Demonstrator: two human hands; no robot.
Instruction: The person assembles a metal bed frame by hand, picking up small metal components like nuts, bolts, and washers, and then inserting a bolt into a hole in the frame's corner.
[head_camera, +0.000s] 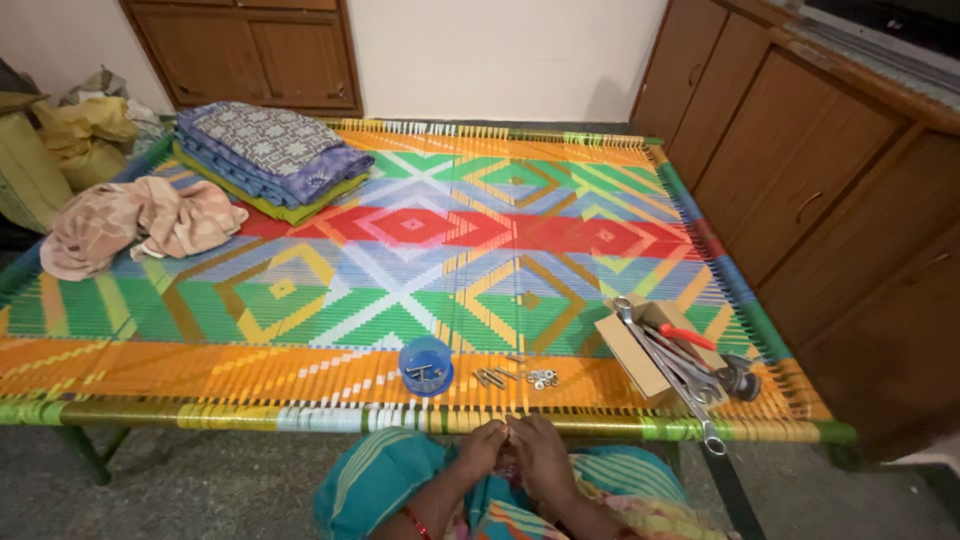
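Small hardware: whatever your fingers pinched was hidden between them, so I cannot tell what it was; the nearest loose pieces were the bolts (491, 377) and washers (542, 379) on the cot's near edge, just ahead of your hands.
Handling: those pieces looked like hard, smooth metal, light, likely to roll or slip through the weave; you would best have pinched each one with your fingertips.
Left hand (483, 447): curled in over your lap, fingertips meeting the right hand; whether it gripped anything I cannot tell.
Right hand (543, 452): curled the same way, touching the left; its grasp was hidden too.
Blue cup (426, 364): small, round, see-through plastic, with a few metal bits inside, just left of the bolts.
Cardboard box (632, 352): flat and open, to your right, holding long steel wrenches (668, 372) and a red-handled tool (687, 336).
Cot (440, 250): woven straps, springy, in orange, green, red and blue diamonds.
Folded blankets (272, 150): soft stack at the far left corner.
Crumpled cloth (130, 222): pinkish, limp, beside the blankets.
Cabinets (810, 180): brown wood, along your right.
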